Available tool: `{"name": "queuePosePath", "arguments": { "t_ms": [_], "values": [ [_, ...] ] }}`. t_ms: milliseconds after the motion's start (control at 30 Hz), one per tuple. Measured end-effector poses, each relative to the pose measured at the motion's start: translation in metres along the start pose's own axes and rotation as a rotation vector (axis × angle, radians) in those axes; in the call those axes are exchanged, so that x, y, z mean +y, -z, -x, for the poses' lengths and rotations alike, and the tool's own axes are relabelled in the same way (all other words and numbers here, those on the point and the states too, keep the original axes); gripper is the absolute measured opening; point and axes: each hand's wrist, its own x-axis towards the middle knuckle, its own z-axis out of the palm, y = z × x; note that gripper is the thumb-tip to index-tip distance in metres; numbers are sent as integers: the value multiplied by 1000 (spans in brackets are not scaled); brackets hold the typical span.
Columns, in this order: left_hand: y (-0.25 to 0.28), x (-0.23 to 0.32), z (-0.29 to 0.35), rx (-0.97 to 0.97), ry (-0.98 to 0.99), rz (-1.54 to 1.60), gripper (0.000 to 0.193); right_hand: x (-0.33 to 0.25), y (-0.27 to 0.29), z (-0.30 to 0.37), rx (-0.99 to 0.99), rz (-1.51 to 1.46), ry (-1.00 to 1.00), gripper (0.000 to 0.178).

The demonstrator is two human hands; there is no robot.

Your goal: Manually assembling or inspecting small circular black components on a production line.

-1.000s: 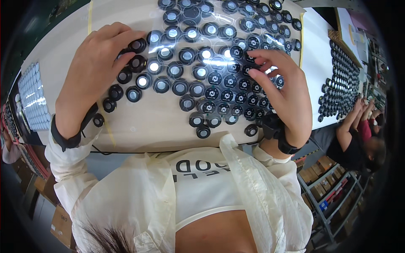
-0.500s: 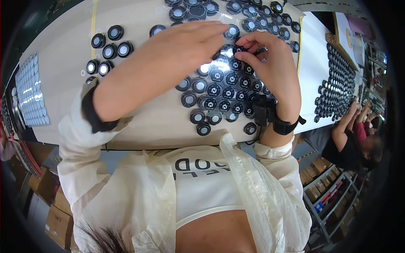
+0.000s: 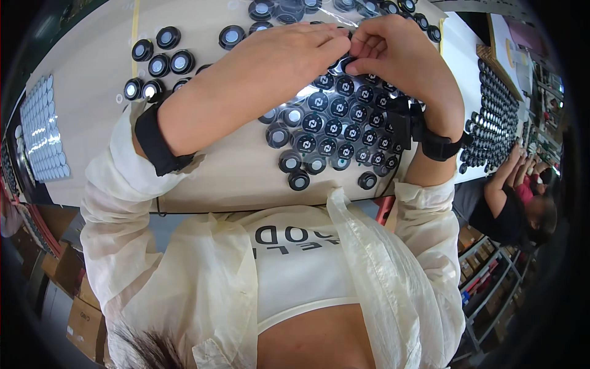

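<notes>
My left hand point(image 3: 313, 46) reaches across the table to the far middle, its fingers closed together and pointing right. Opposite it, my right hand point(image 3: 387, 49) has its fingers curled and its thumb bent in. The fingertips of both hands nearly meet over a dark round piece, mostly hidden, so what each one grips is unclear. Below them lies a dense group of round black pieces point(image 3: 333, 127) whose tops carry a white mark. Shiny clear plastic shows around these. Beside them, other round black pieces with pale centres point(image 3: 278, 135) stand on the table.
More pale-centred black pieces point(image 3: 182, 62) sit at the left. A sheet of pale blue discs point(image 3: 46, 132) lies at the far left of the beige table point(image 3: 227, 178). On the right, a white surface bears rows of dark pieces point(image 3: 495, 114); another person point(image 3: 510, 197) is beyond.
Both my hands have shifted slightly away from me, with the right forearm also moving right. The right hand's fingers have curled in more, uncovering more marked black pieces near me.
</notes>
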Motion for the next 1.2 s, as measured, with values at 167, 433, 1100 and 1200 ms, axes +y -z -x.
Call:
{"name": "queuePosePath", "arguments": {
  "t_ms": [167,433,1100,1200],
  "values": [
    [-5,-2,2,112,-70,-32,36,-8,-4,9,81,-26,21,20],
    [15,-16,2,7,-68,200,40,-39,-5,52,286,-274,-35,15],
    [27,14,47,252,300,1326,51,-47,-59,43,379,-1311,75,19],
    [26,15,46,287,284,1233,53,-49,-62,42,400,-1352,56,17]
  ]
}}
